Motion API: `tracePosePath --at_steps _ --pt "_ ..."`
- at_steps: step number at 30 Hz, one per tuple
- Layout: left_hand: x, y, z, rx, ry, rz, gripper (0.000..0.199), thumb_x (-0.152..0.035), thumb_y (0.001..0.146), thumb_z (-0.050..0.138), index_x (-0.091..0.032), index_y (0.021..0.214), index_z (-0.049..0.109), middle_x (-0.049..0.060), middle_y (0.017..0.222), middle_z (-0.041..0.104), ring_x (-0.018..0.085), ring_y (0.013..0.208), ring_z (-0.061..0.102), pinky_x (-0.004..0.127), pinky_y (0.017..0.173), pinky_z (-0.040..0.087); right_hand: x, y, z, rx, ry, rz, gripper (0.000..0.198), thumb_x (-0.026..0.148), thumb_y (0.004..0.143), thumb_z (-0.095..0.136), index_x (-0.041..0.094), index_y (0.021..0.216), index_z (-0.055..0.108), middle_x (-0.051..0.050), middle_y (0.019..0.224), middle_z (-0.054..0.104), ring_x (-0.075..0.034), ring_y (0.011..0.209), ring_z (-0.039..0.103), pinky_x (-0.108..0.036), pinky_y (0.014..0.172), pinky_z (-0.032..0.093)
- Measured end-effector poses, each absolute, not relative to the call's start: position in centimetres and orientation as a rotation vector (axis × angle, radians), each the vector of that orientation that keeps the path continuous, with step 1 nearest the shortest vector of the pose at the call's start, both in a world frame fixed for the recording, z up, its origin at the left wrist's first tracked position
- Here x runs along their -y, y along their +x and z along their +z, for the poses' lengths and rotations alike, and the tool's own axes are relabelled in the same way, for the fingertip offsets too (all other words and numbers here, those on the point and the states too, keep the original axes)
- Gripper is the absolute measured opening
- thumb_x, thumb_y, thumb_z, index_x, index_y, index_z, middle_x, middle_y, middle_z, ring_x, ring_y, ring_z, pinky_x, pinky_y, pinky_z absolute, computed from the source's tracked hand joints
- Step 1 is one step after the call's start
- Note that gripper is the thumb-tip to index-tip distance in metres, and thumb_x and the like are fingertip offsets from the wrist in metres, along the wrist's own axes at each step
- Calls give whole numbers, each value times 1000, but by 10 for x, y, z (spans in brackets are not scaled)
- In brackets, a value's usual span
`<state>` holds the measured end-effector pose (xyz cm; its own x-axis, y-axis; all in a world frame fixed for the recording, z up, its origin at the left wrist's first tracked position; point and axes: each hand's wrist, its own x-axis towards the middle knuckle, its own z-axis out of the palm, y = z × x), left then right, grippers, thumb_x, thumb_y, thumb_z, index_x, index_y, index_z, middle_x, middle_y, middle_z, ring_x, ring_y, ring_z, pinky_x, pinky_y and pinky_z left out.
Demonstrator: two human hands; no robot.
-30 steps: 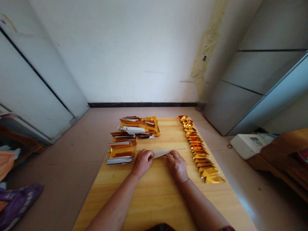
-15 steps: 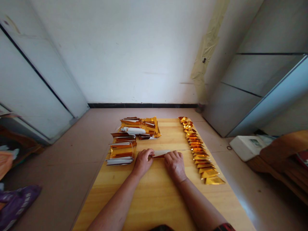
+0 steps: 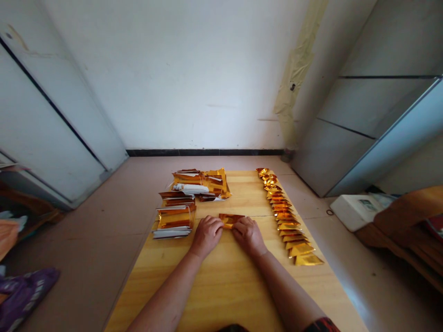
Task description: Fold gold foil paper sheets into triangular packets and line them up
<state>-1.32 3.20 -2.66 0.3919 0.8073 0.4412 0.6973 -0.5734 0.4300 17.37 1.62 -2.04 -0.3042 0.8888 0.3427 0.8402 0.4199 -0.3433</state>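
Gripping hands: left hand [image 3: 207,233] and right hand [image 3: 249,235], fingers closed on opposite ends of the gold sheet [image 3: 230,220]
Sheet's place: between both hands, over the wooden table [image 3: 224,290]
Table's left: gold-and-white paper stacks [image 3: 176,216]
Table's right: overlapping row of folded gold pieces [image 3: 289,226]

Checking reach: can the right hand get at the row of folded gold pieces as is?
Probably yes: the right hand is close to the row of folded gold pieces, with only wooden tabletop seen between. It holds the gold sheet, though, and would likely have to release it first.
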Motion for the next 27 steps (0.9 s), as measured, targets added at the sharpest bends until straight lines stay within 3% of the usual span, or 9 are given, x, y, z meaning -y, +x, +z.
tracePosePath --at_steps 8,21,27 --pt "-35 -16 -26 -1326 2404 932 17 -14 80 56 -21 83 71 4 88 68 17 86 57 32 79 45 -19 191 -28 2156 -1357 300 14 21 85 58 24 89 70 -3 88 66 -15 84 54 -26 76 36" --pt "-42 -15 -30 -1438 2292 902 12 -18 79 57 -19 70 65 3 79 66 17 81 57 30 77 44 -19 195 -16 2059 -1699 236 22 27 86 57 19 69 67 -4 73 63 -14 73 53 -23 71 35" --pt "-43 -8 -27 -1638 2310 763 13 -22 79 59 -18 67 61 3 77 60 17 80 55 30 74 41 -22 191 -12 2049 -1880 139 23 34 85 57 18 69 64 -4 74 64 -15 75 53 -24 68 32"
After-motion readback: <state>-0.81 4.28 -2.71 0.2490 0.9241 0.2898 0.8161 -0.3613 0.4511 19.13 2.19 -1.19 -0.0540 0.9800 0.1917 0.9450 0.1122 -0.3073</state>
